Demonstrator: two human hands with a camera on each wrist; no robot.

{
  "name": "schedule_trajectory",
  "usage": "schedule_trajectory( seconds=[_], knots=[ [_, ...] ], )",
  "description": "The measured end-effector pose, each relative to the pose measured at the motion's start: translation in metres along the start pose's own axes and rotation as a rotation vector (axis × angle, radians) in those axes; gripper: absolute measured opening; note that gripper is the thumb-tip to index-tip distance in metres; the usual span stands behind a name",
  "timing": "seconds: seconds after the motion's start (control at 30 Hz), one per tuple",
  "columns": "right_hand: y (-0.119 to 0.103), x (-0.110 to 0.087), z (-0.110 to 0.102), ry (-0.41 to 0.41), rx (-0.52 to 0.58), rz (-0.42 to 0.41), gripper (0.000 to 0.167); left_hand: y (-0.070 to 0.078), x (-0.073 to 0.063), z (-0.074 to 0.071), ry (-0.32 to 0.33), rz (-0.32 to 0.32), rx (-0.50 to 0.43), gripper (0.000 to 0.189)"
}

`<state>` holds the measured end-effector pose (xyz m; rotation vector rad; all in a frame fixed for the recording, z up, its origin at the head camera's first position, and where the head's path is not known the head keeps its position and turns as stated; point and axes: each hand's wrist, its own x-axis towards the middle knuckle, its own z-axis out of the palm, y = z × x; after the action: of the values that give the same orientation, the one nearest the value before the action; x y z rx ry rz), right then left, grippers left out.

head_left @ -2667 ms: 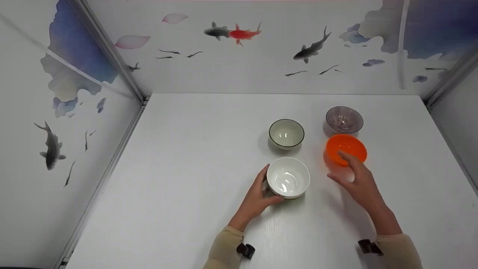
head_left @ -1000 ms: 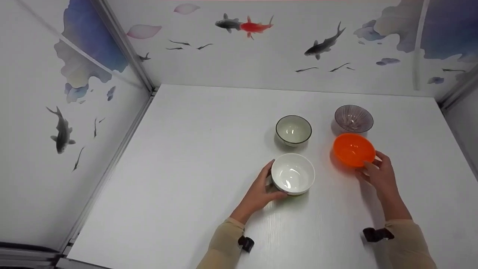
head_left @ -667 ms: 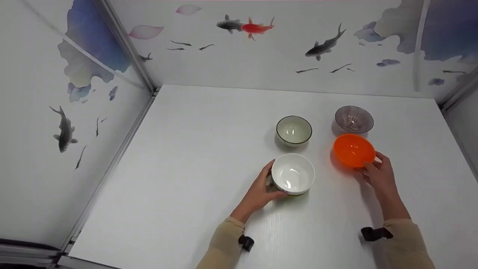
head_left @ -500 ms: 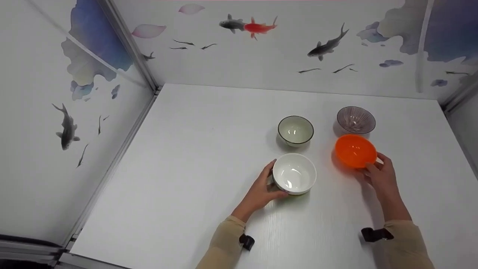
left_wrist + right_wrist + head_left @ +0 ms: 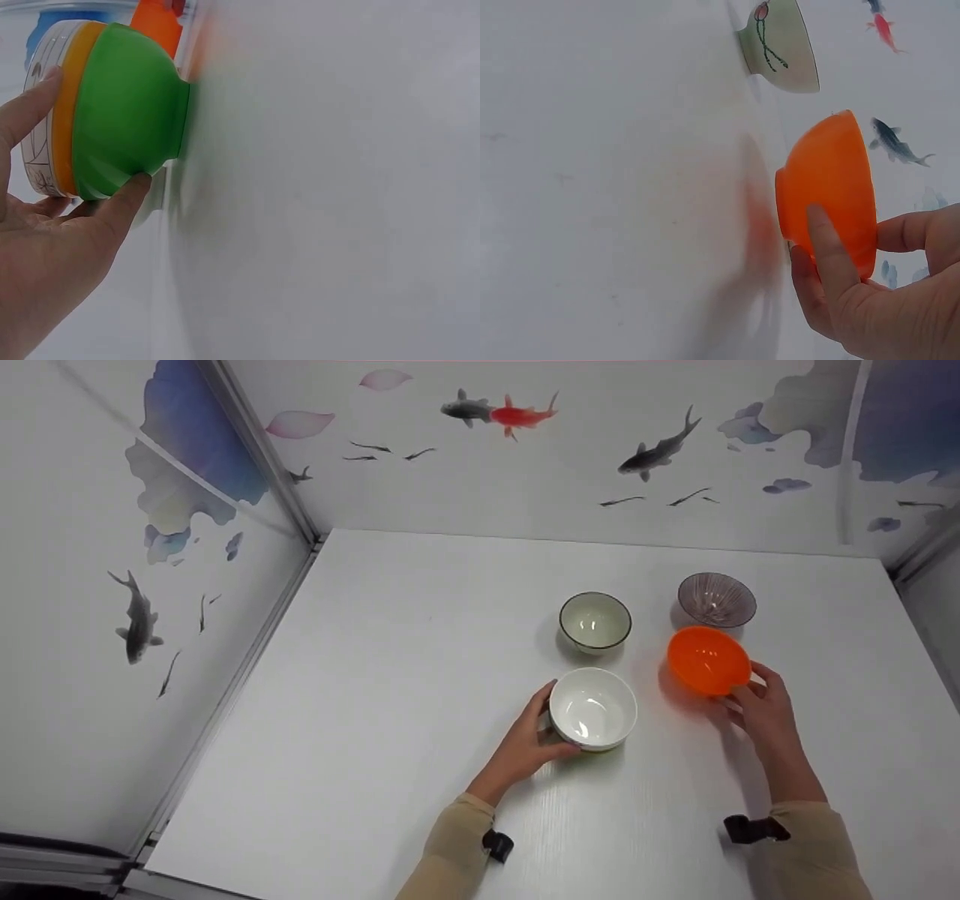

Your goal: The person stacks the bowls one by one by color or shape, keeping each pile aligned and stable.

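Observation:
My left hand (image 5: 525,746) holds the left side of a nested bowl stack. In the left wrist view a green bowl (image 5: 127,112) is at the bottom, an orange-yellow rim (image 5: 73,112) shows above it, and a white patterned bowl (image 5: 45,131) is on top. From the head view mostly the white bowl's glossy inside (image 5: 592,706) shows. My right hand (image 5: 766,711) pinches an orange bowl (image 5: 705,658) at its near right side, thumb at the rim and fingers under the outer wall. In the right wrist view that bowl is close over the table, its reddish shadow beside it.
Behind the stack stands a pale green bowl (image 5: 595,621) with a dark rim. A purple striped bowl (image 5: 717,600) stands right behind the orange one. The white table (image 5: 375,697) is bounded by a fish-painted back wall (image 5: 525,487) and side walls.
My right hand, earlier spread over the orange bowl, came to grip its near right side. The bowl has just shifted slightly left. My left hand keeps its hold on the stack.

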<state>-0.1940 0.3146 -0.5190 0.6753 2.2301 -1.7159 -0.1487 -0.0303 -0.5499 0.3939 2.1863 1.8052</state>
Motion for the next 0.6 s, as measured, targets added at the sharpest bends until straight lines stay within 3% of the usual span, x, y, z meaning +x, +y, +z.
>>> schedule_trajectory(
  seconds=[0.6],
  knots=[
    [-0.007,-0.016,0.004,-0.060,0.092,-0.149,0.074,-0.003,0.002,0.000,0.000,0.014,0.008,0.100]
  ],
)
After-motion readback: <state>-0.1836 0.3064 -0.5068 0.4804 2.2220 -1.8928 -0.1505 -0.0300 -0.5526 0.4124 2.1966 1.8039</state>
